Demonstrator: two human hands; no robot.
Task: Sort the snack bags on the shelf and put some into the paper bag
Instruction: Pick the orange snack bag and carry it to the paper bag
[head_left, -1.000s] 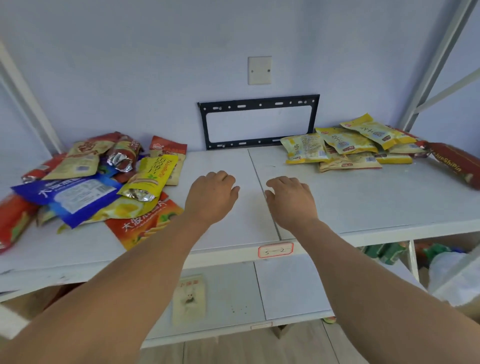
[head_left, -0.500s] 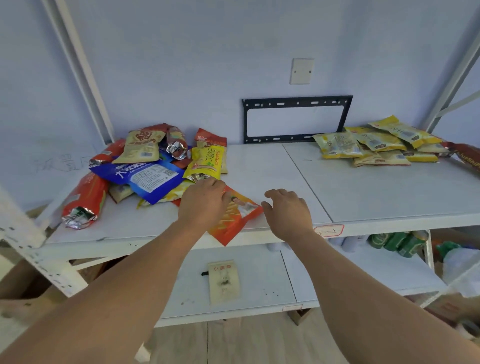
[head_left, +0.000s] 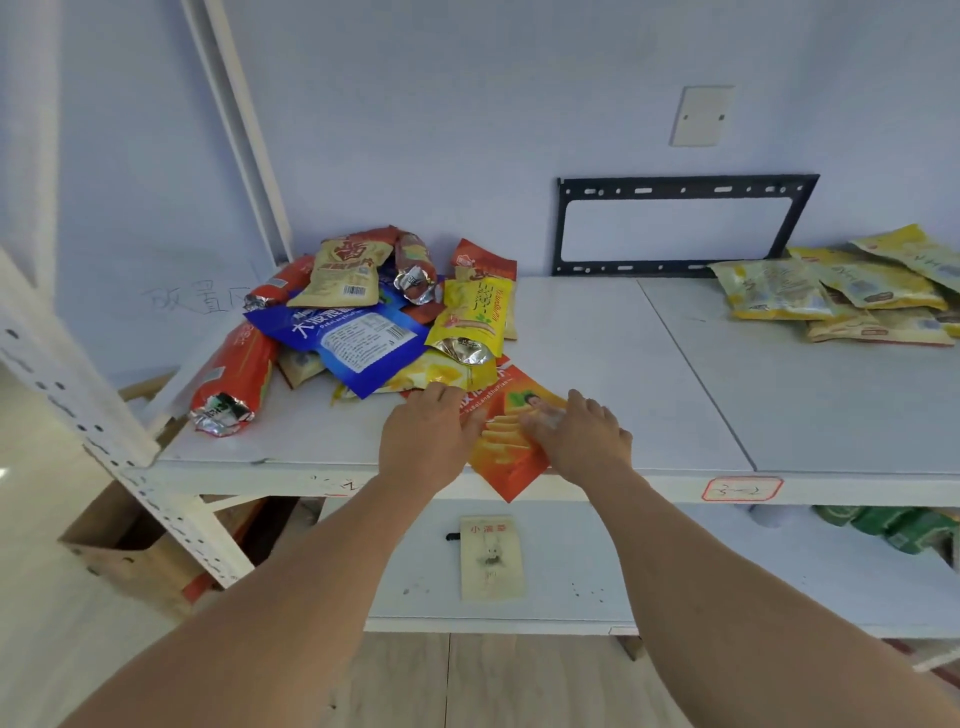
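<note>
Head view: our left hand (head_left: 426, 441) and right hand (head_left: 584, 441), fingers relaxed, now touch the orange bag (head_left: 506, 447); sorting begins.

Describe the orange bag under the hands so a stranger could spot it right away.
On the white shelf, go to the mixed pile at its left end, not the yellow stack on the right. The orange bag lies flat at the pile's near edge, between the left hand and right hand. It alone pokes a corner over the shelf's front lip.
</note>
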